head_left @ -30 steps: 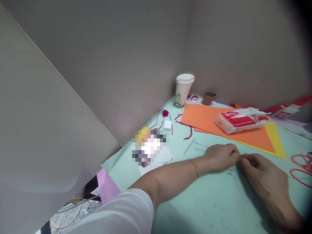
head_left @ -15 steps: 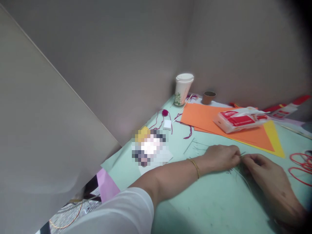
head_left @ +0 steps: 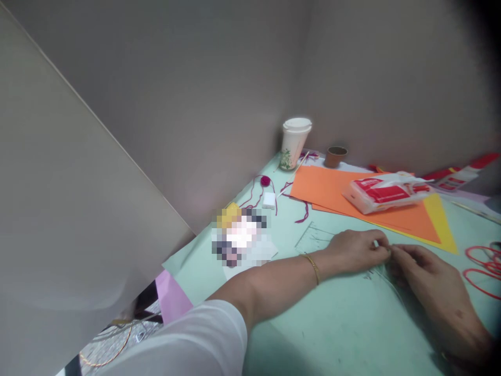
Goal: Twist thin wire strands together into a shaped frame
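Observation:
My left hand, a gold bangle on its wrist, rests on the pale green table sheet with fingers pinched together. My right hand meets it fingertip to fingertip, also pinched. Between the fingertips is a thin wire that trails down over the sheet; what exactly is gripped is too small to see clearly. Faint pencil lines mark the sheet just beyond my left hand.
Orange paper over a yellow sheet lies behind the hands, with a red-and-white tissue pack on it. A lidded paper cup and a small brown pot stand in the corner. Red loops lie at right, maroon yarn at left.
Both hands have stayed in place; the fingertips have closed tighter together and shifted slightly on the wire. Nothing else has moved.

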Tool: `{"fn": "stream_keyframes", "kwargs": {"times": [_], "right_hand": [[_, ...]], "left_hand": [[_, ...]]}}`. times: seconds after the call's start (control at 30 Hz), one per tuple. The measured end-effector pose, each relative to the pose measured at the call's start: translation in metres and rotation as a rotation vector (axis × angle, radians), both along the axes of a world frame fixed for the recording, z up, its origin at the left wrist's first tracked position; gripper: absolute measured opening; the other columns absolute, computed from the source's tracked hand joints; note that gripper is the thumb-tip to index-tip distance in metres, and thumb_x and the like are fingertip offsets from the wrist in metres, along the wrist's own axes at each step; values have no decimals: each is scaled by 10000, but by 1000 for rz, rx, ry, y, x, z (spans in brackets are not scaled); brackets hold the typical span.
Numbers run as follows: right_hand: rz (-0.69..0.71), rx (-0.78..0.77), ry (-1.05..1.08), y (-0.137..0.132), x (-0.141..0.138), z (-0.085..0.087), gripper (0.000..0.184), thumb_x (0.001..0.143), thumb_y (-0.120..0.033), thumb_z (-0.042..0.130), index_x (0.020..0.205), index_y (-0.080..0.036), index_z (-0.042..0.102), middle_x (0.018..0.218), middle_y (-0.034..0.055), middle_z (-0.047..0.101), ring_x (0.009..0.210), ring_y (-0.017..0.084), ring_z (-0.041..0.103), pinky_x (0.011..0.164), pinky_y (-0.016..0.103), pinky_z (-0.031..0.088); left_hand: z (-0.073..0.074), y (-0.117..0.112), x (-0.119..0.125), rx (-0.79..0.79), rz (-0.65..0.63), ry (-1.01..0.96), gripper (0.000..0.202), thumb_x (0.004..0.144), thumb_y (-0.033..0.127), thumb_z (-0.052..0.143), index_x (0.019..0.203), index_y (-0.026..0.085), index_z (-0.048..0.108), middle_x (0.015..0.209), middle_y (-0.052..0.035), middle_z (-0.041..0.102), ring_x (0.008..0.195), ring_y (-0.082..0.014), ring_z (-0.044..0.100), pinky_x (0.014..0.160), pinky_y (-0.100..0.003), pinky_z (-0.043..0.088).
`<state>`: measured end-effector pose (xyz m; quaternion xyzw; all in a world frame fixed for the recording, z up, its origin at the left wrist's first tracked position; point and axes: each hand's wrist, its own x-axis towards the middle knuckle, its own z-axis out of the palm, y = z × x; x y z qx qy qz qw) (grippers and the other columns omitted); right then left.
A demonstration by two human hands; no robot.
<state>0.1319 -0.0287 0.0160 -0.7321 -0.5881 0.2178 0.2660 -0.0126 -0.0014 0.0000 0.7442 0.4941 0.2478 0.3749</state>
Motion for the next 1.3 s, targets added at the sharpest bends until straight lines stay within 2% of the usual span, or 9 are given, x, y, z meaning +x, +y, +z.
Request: {"fn": "stream_keyframes", "kwargs": {"times": [0.1, 0.27, 0.5, 0.6, 0.7, 0.77, 0.83, 1.03, 1.3], "right_hand": [[-47, -94, 208, 1, -3, 4, 495, 561, -572, 543, 883, -201, 609, 706, 42, 628, 643, 216, 578, 540, 284, 432], [-69, -130, 187, 2, -8, 11, 539, 460, -601, 540, 835, -219, 607, 709, 30, 634, 661, 241, 572, 574, 323, 413], [-57, -81, -86, 7, -5, 10, 517, 487, -613, 404, 792, -248, 606, 744, 38, 636, 743, 274, 576, 669, 380, 399], [-67, -91, -26, 6, -3, 7, 480, 531, -606, 427, 806, -251, 597, 697, 31, 627, 685, 255, 573, 638, 374, 401], [-56, -99, 144, 4, 0, 0, 460, 569, -606, 509, 846, -252, 605, 647, 21, 606, 604, 228, 550, 591, 356, 398], [-47, -98, 287, 4, 2, -6, 455, 557, -587, 579, 861, -250, 610, 623, 14, 588, 558, 206, 518, 556, 338, 391], [-44, -107, 341, 5, 4, -10, 455, 536, -570, 616, 858, -250, 613, 610, 11, 580, 536, 194, 497, 532, 327, 381], [-67, -127, 61, 9, 4, -6, 415, 547, -571, 489, 805, -263, 592, 609, 11, 599, 564, 217, 545, 568, 353, 387], [-76, -69, 113, 7, 4, -8, 411, 590, -545, 530, 867, -254, 618, 656, 0, 625, 614, 221, 587, 600, 333, 422]], "left_hand": [[2, 0, 0, -20, -4, -7, 296, 839, 415, 402, 1031, 264, 570, 883, 18, 637, 797, -134, 545, 687, -241, 412], [1, 2, 0, -22, -4, -18, 291, 818, 430, 400, 992, 261, 561, 892, 20, 622, 784, -136, 527, 699, -254, 411], [-3, 5, 2, -25, -6, -11, 284, 799, 402, 398, 977, 249, 558, 859, 9, 616, 766, -145, 517, 672, -257, 401], [-4, 5, 2, -18, 11, -13, 285, 810, 400, 394, 982, 246, 559, 845, 5, 619, 771, -151, 520, 666, -259, 396], [-5, 4, 1, -4, 7, -28, 287, 829, 394, 385, 1002, 249, 562, 841, 9, 620, 764, -144, 520, 669, -254, 393], [-5, 4, 1, 11, -1, -41, 294, 843, 406, 378, 1015, 255, 563, 847, 13, 620, 762, -138, 519, 675, -251, 394], [-5, 3, 1, 16, 1, -44, 301, 852, 417, 370, 1019, 259, 564, 858, 16, 621, 766, -137, 521, 679, -251, 396], [-3, 4, 3, -5, 8, 1, 298, 833, 413, 381, 996, 248, 568, 873, 1, 632, 777, -152, 537, 690, -262, 413], [-4, 5, 4, -17, -8, 48, 283, 815, 385, 397, 992, 244, 568, 891, -18, 643, 829, -175, 561, 715, -280, 435]]}}
